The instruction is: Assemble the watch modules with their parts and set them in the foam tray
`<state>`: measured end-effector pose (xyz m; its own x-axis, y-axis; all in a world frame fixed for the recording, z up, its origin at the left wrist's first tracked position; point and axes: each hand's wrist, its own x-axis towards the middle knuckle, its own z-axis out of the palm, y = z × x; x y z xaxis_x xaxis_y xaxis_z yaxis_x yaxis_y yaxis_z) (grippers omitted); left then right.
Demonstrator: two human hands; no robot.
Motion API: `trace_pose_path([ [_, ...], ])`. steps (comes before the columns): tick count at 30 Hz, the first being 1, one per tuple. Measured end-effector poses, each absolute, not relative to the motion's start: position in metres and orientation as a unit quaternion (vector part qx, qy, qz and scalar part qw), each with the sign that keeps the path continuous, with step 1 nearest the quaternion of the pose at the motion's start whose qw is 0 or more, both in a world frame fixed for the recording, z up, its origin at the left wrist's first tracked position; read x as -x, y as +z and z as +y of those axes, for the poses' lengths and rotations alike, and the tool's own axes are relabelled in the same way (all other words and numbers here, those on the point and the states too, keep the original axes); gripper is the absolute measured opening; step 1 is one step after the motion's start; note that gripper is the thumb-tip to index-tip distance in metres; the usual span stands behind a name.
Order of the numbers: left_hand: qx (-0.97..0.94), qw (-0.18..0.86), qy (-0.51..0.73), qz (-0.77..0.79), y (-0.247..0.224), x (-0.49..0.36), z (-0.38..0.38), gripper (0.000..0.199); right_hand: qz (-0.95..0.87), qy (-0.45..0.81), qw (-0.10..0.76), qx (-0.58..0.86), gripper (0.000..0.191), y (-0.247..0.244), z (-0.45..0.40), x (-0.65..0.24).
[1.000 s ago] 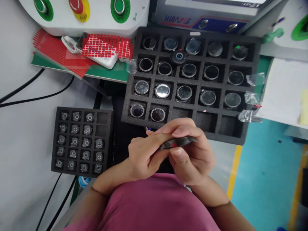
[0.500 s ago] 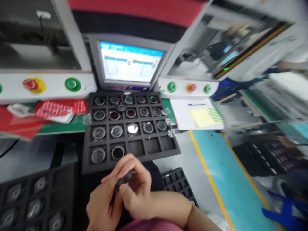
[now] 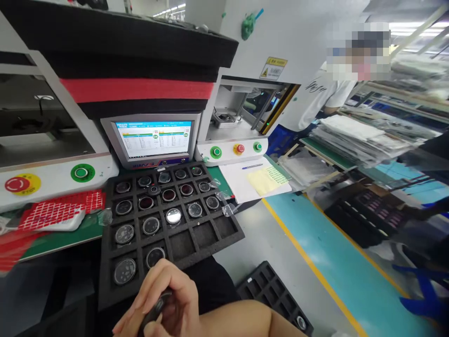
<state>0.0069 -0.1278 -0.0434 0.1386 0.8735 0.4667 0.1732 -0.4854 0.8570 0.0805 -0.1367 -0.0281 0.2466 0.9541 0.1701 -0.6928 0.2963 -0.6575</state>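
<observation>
My left hand (image 3: 130, 314) and my right hand (image 3: 180, 288) are together at the bottom of the head view. Both are closed around a dark round piece (image 3: 159, 304) that looks like a watch case, seen edge-on and mostly covered by fingers. Part of my left hand is cut off by the frame's lower edge. Just beyond the hands lies a black foam tray (image 3: 229, 229), its compartments holding several round watch cases with glassy faces. One watch case (image 3: 155, 256) sits right above my knuckles. A small dark round part (image 3: 153, 188) rests on the tray's dividers.
Behind the tray stand a monitor (image 3: 154, 140) and a machine panel with green and red buttons (image 3: 239, 148). Papers (image 3: 263, 180) and a pen (image 3: 252, 166) lie at right, red sheeting (image 3: 59, 208) at left. Another black tray (image 3: 271, 290) is lower right. A person (image 3: 336, 89) stands beyond.
The view has tilted up and turned right, so the hands and tray sit lower and further left. My hands still hold the dark piece together. The left-hand tray has mostly left view.
</observation>
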Motion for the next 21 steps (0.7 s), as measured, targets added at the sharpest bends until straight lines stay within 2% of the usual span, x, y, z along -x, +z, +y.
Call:
trace_pose_path([
  [3, -0.645, 0.433, 0.6, 0.193, -0.047, -0.017, -0.106, 0.041, -0.292, 0.557, 0.722, 0.288, 0.036, -0.029, -0.133, -0.085],
  [6, -0.638, 0.448, 0.614, 0.126, -0.05, -0.028, -0.096, 0.049, -0.324, 0.564, 0.684, 0.33, 0.05, -0.027, -0.13, -0.089],
  [9, -0.663, 0.366, 0.618, 0.211, -0.052, -0.028, -0.11, 0.054, -0.327, 0.549, 0.703, 0.312, 0.045, -0.02, -0.131, -0.094],
  [11, -0.677, 0.3, 0.601, 0.301, -0.05, -0.023, -0.132, 0.049, -0.342, 0.547, 0.71, 0.282, 0.034, -0.011, -0.136, -0.1],
  [15, -0.681, 0.143, 0.532, 0.482, -0.029, -0.023, -0.173, 0.036, -0.423, 0.578, 0.657, 0.237, 0.017, 0.004, -0.143, -0.12],
  [17, -0.693, 0.081, 0.5, 0.513, -0.014, -0.029, -0.178, 0.03, -0.442, 0.575, 0.648, 0.23, 0.011, 0.005, -0.143, -0.127],
  [21, -0.737, 0.044, 0.451, 0.501, 0.007, -0.036, -0.167, 0.026, -0.464, 0.53, 0.673, 0.223, 0.007, 0.005, -0.14, -0.128],
])
